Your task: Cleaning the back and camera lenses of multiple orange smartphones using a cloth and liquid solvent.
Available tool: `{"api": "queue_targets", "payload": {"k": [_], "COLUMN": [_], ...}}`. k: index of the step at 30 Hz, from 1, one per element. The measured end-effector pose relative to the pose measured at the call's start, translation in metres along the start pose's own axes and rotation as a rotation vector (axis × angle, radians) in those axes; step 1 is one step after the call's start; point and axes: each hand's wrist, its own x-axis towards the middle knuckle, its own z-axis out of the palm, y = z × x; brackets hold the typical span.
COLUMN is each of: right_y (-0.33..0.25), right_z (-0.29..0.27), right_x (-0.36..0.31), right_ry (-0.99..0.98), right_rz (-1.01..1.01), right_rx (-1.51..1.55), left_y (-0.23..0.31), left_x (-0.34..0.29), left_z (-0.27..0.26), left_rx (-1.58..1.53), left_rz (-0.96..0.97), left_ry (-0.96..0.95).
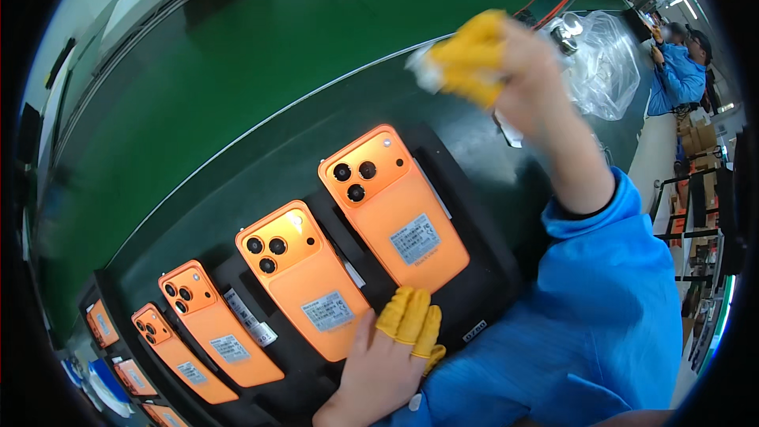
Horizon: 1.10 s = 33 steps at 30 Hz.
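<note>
Several orange phones lie back up in a row in a black tray (pixel 490 269), each with a camera block and a silver label. My left hand (pixel 387 360), with yellow finger cots, rests fingers outstretched at the lower ends of the rightmost phone (pixel 395 205) and the phone beside it (pixel 304 277). It appears to grip nothing. Raised above the bench beyond the tray, my right hand (pixel 498 63) is blurred by motion. Its yellow-covered fingers are closed on a white wipe (pixel 425 71). Farther left are two narrower-looking phones, one (pixel 221 324) beside another (pixel 182 352).
More orange phones (pixel 103 323) sit in a second black tray at the far left. A green belt surface (pixel 261 47) runs behind the bench edge. Clear plastic bagging (pixel 601 71) lies at the back right. A person in blue (pixel 680 71) works beyond it, near shelves with boxes.
</note>
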Motion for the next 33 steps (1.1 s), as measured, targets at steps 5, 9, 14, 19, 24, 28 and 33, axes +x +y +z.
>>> {"api": "queue_targets", "payload": {"k": [5,9,14,19,24,28,33], "right_y": [-0.038,-0.042,-0.050,-0.049,-0.055,-0.059,-0.050], "right_z": [0.054,0.062,0.045,0.030,0.034,0.025,0.022], "right_x": [-0.002,-0.007,-0.002,-0.002,-0.005,0.004,-0.001], "right_ry": [-0.148,-0.203,-0.309,-0.303,-0.206,-0.405,-0.536], "right_rz": [-0.110,-0.096,-0.127,-0.088,-0.130,-0.171,-0.155], "right_rx": [0.262,0.290,0.125,0.028,0.169,0.178,-0.052], "left_y": [0.002,0.003,0.005,0.003,0.003,0.006,0.005], "left_x": [-0.005,-0.002,-0.004,-0.003,-0.002,-0.006,-0.002], "left_z": [0.014,0.013,0.007,0.011,0.007,0.011,0.010], "left_rx": [-0.083,0.019,-0.024,0.044,-0.078,-0.011,0.034], "left_rz": [-0.124,-0.110,-0.159,-0.111,-0.108,-0.118,-0.145], "left_ry": [-0.130,-0.135,-0.093,-0.156,-0.083,-0.153,-0.095]}}
